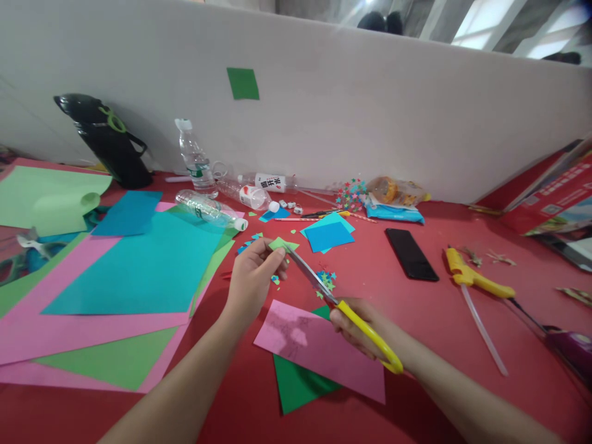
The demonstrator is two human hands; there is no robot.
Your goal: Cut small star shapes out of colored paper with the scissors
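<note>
My left hand (pixel 252 271) pinches a small piece of light green paper (pixel 289 245) between thumb and fingers. In my right hand (pixel 358 324) is a pair of scissors (pixel 319 283) with yellow handles, its blade tips at the edge of that paper. Whether the blades are parted I cannot tell. Below the scissors lies a pink sheet (pixel 296 342) with faint drawn lines, on top of a dark green sheet (pixel 300 388). A small pile of cut paper stars (pixel 327 280) rests behind the blades.
Coloured sheets (pixel 134 265) cover the left side. Plastic bottles (pixel 208 209) and a black flask (pixel 111 145) stand or lie along the white partition (pixel 324 105). To the right are a phone (pixel 411 254) and a yellow glue gun (pixel 476 277). Blue paper squares (pixel 329 235) lie ahead.
</note>
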